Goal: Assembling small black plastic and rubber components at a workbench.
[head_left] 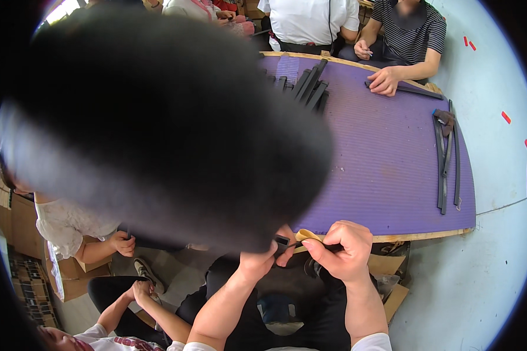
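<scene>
By the purple ribbed table [386,193], a black, hollow-ended rectangular piece [283,240], its long axis unclear, is gripped by the nearer left hand [257,263], a curled yellow strip [308,234] being pinched to its right by the right hand [346,250].

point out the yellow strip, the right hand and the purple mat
yellow strip [308,234], head view, its curled edge
right hand [346,251], head view, its middle
purple mat [380,152], head view, its bare surface
</scene>
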A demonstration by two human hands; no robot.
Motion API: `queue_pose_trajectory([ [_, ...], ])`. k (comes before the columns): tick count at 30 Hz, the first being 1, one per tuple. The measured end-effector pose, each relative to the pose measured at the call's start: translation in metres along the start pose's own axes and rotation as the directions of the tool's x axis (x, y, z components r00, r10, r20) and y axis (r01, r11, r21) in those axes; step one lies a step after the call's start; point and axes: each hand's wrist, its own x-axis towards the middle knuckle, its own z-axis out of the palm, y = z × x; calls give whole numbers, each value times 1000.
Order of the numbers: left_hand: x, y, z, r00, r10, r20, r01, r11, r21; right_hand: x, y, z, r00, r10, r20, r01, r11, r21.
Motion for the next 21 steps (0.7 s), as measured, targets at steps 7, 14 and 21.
queue_pose_trajectory([
  [7,-6,-13,7,963,12,-268,16,995,101,-2,6,0,1000,3,18,-3,1000,-25],
  [14,-7,-11,9,960,-10,-280,33,996,77,-4,6,-1,999,17,36,-17,1000,-21],
  [21,-6,-11,10,993,37,-112,-43,998,-46,-4,10,3,997,43,57,-46,998,52],
])
